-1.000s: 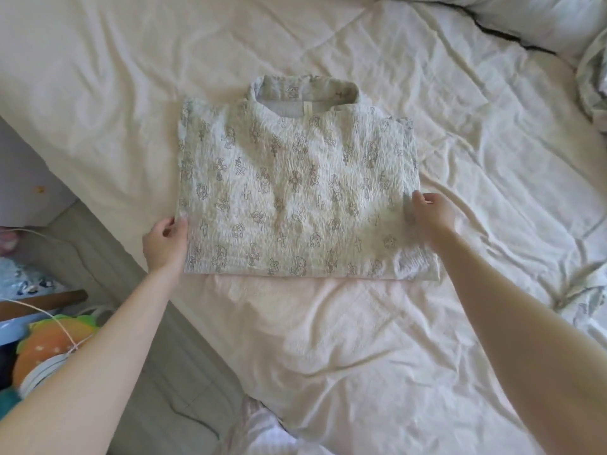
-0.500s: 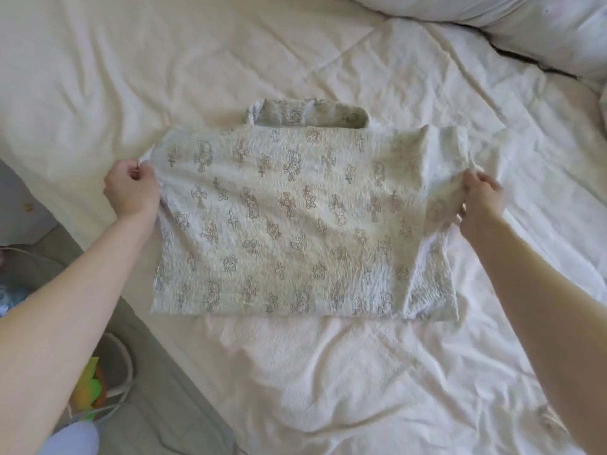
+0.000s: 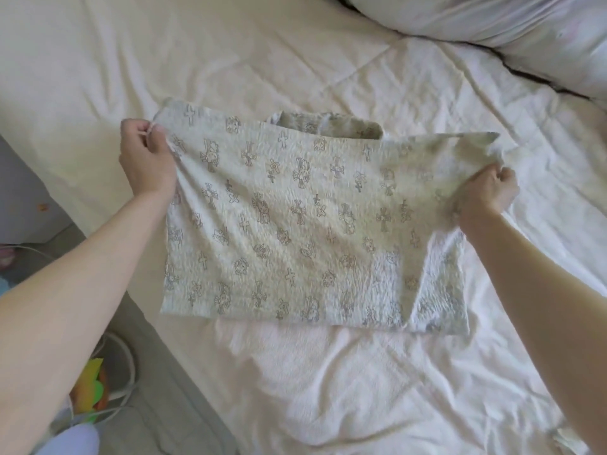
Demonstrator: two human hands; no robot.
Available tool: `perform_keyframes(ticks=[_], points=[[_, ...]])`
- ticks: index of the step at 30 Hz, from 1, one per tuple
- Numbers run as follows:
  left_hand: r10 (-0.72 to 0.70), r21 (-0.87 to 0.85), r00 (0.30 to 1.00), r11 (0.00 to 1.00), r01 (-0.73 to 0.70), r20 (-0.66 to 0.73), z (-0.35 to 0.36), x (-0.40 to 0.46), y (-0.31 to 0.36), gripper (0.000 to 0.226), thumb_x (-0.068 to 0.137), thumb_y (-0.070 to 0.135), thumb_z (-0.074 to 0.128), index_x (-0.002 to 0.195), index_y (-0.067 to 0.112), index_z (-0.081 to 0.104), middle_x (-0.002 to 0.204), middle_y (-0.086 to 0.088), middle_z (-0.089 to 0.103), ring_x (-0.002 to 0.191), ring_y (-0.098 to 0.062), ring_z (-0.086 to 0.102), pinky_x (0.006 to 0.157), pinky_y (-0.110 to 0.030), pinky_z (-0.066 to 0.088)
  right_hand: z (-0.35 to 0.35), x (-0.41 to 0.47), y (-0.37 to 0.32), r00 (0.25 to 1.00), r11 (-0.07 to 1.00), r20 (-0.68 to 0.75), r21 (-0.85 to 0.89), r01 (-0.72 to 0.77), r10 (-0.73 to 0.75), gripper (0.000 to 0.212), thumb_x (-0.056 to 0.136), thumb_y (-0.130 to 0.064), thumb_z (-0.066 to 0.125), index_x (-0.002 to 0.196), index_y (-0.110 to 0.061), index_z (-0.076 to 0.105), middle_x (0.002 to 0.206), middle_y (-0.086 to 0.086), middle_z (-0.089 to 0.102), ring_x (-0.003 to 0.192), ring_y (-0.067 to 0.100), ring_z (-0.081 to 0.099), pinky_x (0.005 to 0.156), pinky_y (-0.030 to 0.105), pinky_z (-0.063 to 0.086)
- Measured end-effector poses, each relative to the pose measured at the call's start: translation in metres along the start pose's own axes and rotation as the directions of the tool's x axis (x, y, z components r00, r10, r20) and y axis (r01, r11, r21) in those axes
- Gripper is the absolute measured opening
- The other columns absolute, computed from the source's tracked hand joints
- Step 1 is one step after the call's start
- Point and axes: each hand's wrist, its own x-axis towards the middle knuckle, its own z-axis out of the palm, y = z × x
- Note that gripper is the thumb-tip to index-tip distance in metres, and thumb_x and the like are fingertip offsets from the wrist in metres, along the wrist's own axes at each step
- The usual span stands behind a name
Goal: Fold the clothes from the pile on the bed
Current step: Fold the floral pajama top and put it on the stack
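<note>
A pale crinkled top (image 3: 295, 224) printed with small crosses and flowers lies on the cream bed sheet (image 3: 328, 372). Its near hem rests flat on the bed while a layer of it is lifted and stretched between my hands, covering most of the collar (image 3: 328, 124). My left hand (image 3: 146, 159) pinches the lifted edge at the left corner. My right hand (image 3: 486, 192) grips the lifted edge at the right corner. The clothes pile is out of view.
A white pillow or duvet (image 3: 509, 24) lies at the bed's far right. The bed's left edge runs diagonally; beside it on the floor are a white hoop-shaped object (image 3: 126, 366) and colourful items (image 3: 90, 385).
Both hands took hold of the top's side edges near the hem and raised that part up and away from me, folding it toward the collar.
</note>
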Motion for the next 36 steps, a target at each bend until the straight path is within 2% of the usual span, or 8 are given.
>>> perform_keyframes(ticks=[6, 9, 18, 20, 22, 25, 31, 36], points=[[-0.045, 0.100, 0.991, 0.994, 0.032, 0.129, 0.013, 0.003, -0.003, 0.009, 0.097, 0.025, 0.044, 0.098, 0.019, 0.038, 0.071, 0.015, 0.040, 0.081, -0.017, 0.045, 0.064, -0.020, 0.028, 0.005, 0.007, -0.002, 0.997, 0.996, 0.080, -0.088, 0.009, -0.002, 0.027, 0.099, -0.025, 0.038, 0.074, -0.021, 0.047, 0.069, -0.005, 0.045, 0.079, 0.015, 0.047, 0.049, 0.018, 0.034], [-0.112, 0.127, 0.967, 0.988, 0.084, 0.229, 0.009, -0.002, -0.017, 0.021, 0.094, 0.033, 0.051, 0.108, 0.020, 0.043, 0.075, 0.010, 0.046, 0.084, -0.018, 0.048, 0.074, -0.025, 0.037, 0.002, -0.004, 0.008, 0.974, 0.962, 0.219, -0.274, 0.008, 0.054, 0.039, 0.097, -0.036, 0.043, 0.130, -0.016, 0.050, 0.117, 0.004, 0.059, 0.112, 0.022, 0.052, 0.083, 0.022, 0.047], [-0.322, 0.115, 0.932, 0.945, 0.305, 0.169, -0.061, -0.129, -0.067, 0.053, 0.090, 0.035, 0.060, 0.128, 0.003, 0.043, 0.122, -0.016, 0.052, 0.103, -0.027, 0.055, 0.083, -0.030, 0.042, -0.030, -0.146, 0.067, 0.690, 0.540, 0.557, -0.440, 0.717, -0.462, 0.054, 0.099, -0.035, 0.030, 0.149, -0.016, 0.024, 0.158, 0.009, 0.015, 0.146, 0.025, 0.010, 0.118, 0.051, 0.007], [-0.582, -0.004, 0.794, 0.806, 0.591, 0.175, -0.071, -0.161, -0.079, 0.055, 0.088, 0.038, 0.062, 0.128, 0.005, 0.044, 0.121, -0.014, 0.053, 0.100, -0.022, 0.054, 0.086, -0.032, 0.044, -0.038, -0.192, 0.087, 0.558, 0.458, 0.657, -0.343, 0.820, -0.507, 0.053, 0.097, -0.032, 0.032, 0.147, -0.015, 0.027, 0.155, 0.011, 0.021, 0.144, 0.029, 0.017, 0.116, 0.056, 0.012], [-0.802, -0.172, 0.471, 0.439, 0.882, 0.368, -0.077, -0.181, -0.087, 0.054, 0.085, 0.049, 0.060, 0.122, 0.011, 0.051, 0.113, -0.007, 0.057, 0.099, -0.019, 0.055, 0.094, -0.040, 0.045, -0.043, -0.230, 0.110, 0.427, 0.367, 0.738, -0.258, 0.894, -0.523, 0.052, 0.096, -0.031, 0.036, 0.146, -0.016, 0.030, 0.153, 0.010, 0.024, 0.142, 0.032, 0.021, 0.113, 0.060, 0.014], [-0.745, -0.312, 0.209, 0.000, 0.950, 0.634, -0.082, -0.192, -0.087, 0.042, 0.080, 0.048, 0.063, 0.104, 0.014, 0.056, 0.103, -0.002, 0.057, 0.096, -0.015, 0.054, 0.089, -0.036, 0.043, -0.040, -0.251, 0.131, 0.361, 0.288, 0.832, -0.255, 0.923, -0.421, 0.051, 0.094, -0.030, 0.050, 0.143, -0.021, 0.040, 0.153, 0.010, 0.029, 0.142, 0.035, 0.022, 0.111, 0.063, 0.011], [-0.783, -0.475, 0.381, 0.126, 0.871, 0.491, -0.080, -0.187, -0.055, 0.019, 0.093, 0.018, 0.057, 0.111, 0.014, 0.054, 0.118, -0.006, 0.057, 0.095, -0.016, 0.057, 0.090, -0.035, 0.045, -0.029, -0.237, 0.128, 0.347, 0.255, 0.931, -0.311, 0.916, -0.111, 0.053, 0.101, -0.043, 0.025, 0.151, -0.033, 0.009, 0.160, 0.001, -0.008, 0.146, 0.026, -0.010, 0.112, 0.053, -0.014], [-0.606, -0.536, 0.771, 0.592, 0.602, 0.197, -0.073, -0.208, 0.023, 0.010, 0.095, 0.013, 0.052, 0.102, 0.019, 0.055, 0.106, -0.003, 0.063, 0.097, -0.017, 0.062, 0.085, -0.033, 0.050, -0.057, -0.223, 0.094, 0.401, 0.856, 0.913, -0.145, 0.495, -0.077, 0.048, 0.102, -0.033, 0.038, 0.148, -0.024, 0.029, 0.155, -0.003, 0.028, 0.142, 0.009, 0.022, 0.117, 0.036, 0.016]])
